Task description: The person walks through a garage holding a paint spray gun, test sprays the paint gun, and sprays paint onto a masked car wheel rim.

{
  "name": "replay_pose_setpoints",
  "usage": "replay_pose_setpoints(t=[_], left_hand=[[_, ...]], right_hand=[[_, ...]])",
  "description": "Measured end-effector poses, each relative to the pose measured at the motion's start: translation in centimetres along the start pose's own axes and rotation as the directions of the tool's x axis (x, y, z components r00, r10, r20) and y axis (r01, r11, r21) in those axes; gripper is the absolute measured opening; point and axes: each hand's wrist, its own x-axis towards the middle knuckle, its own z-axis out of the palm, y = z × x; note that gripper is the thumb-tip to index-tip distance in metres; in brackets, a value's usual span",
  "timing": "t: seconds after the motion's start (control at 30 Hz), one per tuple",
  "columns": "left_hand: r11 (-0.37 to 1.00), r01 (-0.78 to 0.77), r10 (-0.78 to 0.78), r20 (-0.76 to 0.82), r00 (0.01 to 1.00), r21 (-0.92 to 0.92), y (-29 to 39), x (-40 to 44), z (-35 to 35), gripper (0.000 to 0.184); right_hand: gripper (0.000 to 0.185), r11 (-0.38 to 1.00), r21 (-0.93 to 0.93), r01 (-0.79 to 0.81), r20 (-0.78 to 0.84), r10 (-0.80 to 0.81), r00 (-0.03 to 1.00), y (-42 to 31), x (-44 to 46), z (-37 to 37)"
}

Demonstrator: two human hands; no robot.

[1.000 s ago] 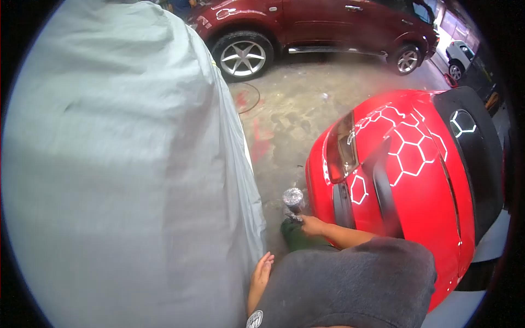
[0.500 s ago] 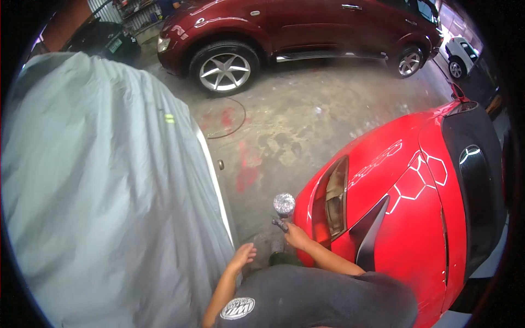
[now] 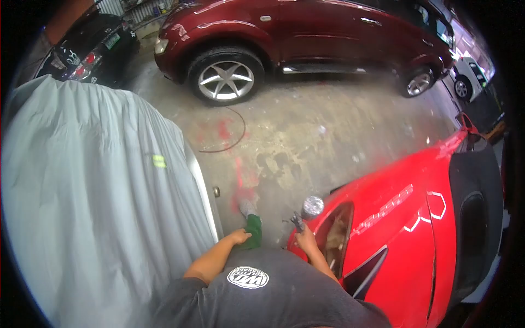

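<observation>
The right hand (image 3: pixel 306 239) had its fingers wrapped around a spray gun (image 3: pixel 298 221) beside the red car (image 3: pixel 402 224); the left hand's (image 3: pixel 239 236) finger closure could not be told.

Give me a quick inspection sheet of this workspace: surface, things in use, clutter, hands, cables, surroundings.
Surface: floor, dark blotches and red patches.
Things in use: spray gun with foil-wrapped cup, by the front of the red car; whether they touch, cannot tell.
Clutter: items along the far wall, too small to name.
Hands: right hand grips the spray gun; left hand loosely curled, nothing seen in it.
Cables: thin curved line on the floor near the maroon car; hose or cable, cannot tell.
Surroundings: grey cover draped at left; black car and white car farther off.
</observation>
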Motion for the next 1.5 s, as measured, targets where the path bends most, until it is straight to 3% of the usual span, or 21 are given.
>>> replay_pose_setpoints(t=[0.13, 0.2, 0.27, 0.3, 0.33, 0.37, 0.43, 0.53, 0.63, 0.7, 0.73, 0.77, 0.8, 0.87, 0.97, 1.07, 1.17, 1.3, 1.33, 1.43, 1.5], left_hand=[[0.996, 0.0, 0.005, 0.051, 0.999, -0.085, 0.5, 6.3, -10.6, 0.066], [0.995, -0.091, 0.087, -0.115, 0.99, -0.035, -0.3, 9.2, -14.4, 0.065], [0.987, -0.161, 0.16, -0.137, 0.978, 0.003, 3.5, 6.2, -21.7, 0.064], [0.983, -0.146, 0.129, -0.153, 0.98, -0.112, 2.4, 9.1, -23.3, 0.063], [0.966, -0.133, 0.096, -0.167, 0.981, -0.224, 1.2, 12.0, -24.5, 0.062], [0.952, -0.126, 0.076, -0.185, 0.98, -0.278, 1.5, 12.5, -26.3, 0.062], [0.921, -0.117, 0.033, -0.224, 0.974, -0.372, 3.1, 13.0, -29.6, 0.061], [0.961, -0.103, 0.05, -0.205, 0.977, -0.257, 2.9, 17.5, -33.8, 0.062], [0.943, -0.062, -0.014, -0.226, 0.974, -0.327, 0.7, 22.3, -35.7, 0.062], [0.976, -0.013, -0.02, -0.15, 0.988, -0.219, -0.6, 23.7, -37.7, 0.061], [0.982, -0.06, 0.006, -0.287, 0.958, -0.18, -1.5, 24.3, -38.0, 0.06], [0.96, -0.108, 0.039, -0.261, 0.965, -0.258, -2.0, 24.1, -39.3, 0.058], [0.966, 0.02, -0.09, -0.261, 0.961, -0.259, -2.8, 24.5, -40.3, 0.062], [0.983, 0.1, -0.137, -0.251, 0.958, -0.157, -5.8, 26.1, -41.8, 0.065], [0.822, 0.093, -0.314, -0.311, 0.897, -0.562, -5.2, 23.8, -45.1, 0.068], [0.71, 0.002, -0.33, -0.33, 0.884, -0.704, 1.9, 17.8, -51.9, 0.078], [0.496, -0.033, -0.452, -0.29, 0.844, -0.868, -1.5, 23.7, -49.9, 0.087], [0.335, -0.073, -0.447, -0.227, 0.865, -0.939, -4.7, 26.6, -52.9, 0.09], [0.335, -0.166, -0.317, -0.277, 0.907, -0.928, -7.4, 27.9, -54.3, 0.083], [0.413, -0.143, -0.465, -0.343, 0.817, -0.899, -15.2, 31.9, -59.2, 0.074], [0.382, -0.142, -0.471, -0.325, 0.82, -0.913, -20.8, 32.0, -63.1, 0.07]], right_hand=[[0.057, 1.0, -0.016, -0.018, -0.088, 0.016, 0.996, -4.2, 6.5, -0.8], [0.054, 0.997, -0.074, -0.008, -0.111, 0.0, 0.994, -5.0, 8.7, -1.2], [0.051, 0.997, -0.041, -0.059, -0.098, 0.055, 0.994, -5.6, 12.6, -1.4], [0.05, 0.999, -0.02, -0.043, -0.099, 0.041, 0.994, -6.4, 14.5, -1.6], [0.046, 0.989, -0.148, 0.011, -0.08, -0.023, 0.997, -7.2, 16.3, -2.2], [0.041, 0.953, -0.243, 0.181, -0.119, -0.215, 0.969, -3.9, 20.2, -2.0], [0.04, 0.993, -0.114, 0.012, -0.096, -0.023, 0.995, -12.5, 19.9, -2.4], [0.054, 0.987, -0.158, -0.034, -0.057, 0.025, 0.998, -17.0, 26.5, -2.1], [0.06, 0.978, -0.211, 0.011, -0.023, -0.016, 1.0, -22.2, 33.0, -1.4], [0.062, 0.967, -0.251, 0.051, 0.041, -0.042, 0.998, -26.2, 37.3, -1.6], [0.064, 0.967, -0.23, 0.106, 0.081, -0.09, 0.993, -26.9, 40.7, -1.4], [0.064, 0.962, -0.231, 0.145, 0.114, -0.121, 0.986, -28.8, 43.8, -1.4], [0.065, 0.957, -0.229, 0.18, 0.15, -0.148, 0.978, -31.3, 46.5, -1.1], [0.066, 0.943, -0.262, 0.204, 0.227, -0.146, 0.963, -36.7, 50.7, -0.3], [0.066, 0.837, -0.36, 0.412, 0.401, -0.26, 0.878, -44.6, 55.8, 1.4], [0.068, 0.706, -0.46, 0.538, 0.579, -0.221, 0.785, -53.7, 59.3, 4.8], [0.066, 0.621, -0.441, 0.648, 0.703, -0.21, 0.68, -60.3, 62.3, 10.4], [0.064, 0.562, -0.383, 0.733, 0.823, -0.154, 0.547, -68.2, 65.1, 20.8], [0.068, 0.494, -0.346, 0.798, 0.852, -0.192, 0.488, -69.9, 65.9, 23.5], [0.068, 0.409, -0.301, 0.861, 0.901, -0.172, 0.397, -74.9, 67.4, 32.0], [0.066, 0.4, -0.263, 0.878, 0.931, -0.133, 0.339, -78.3, 68.7, 37.5]])
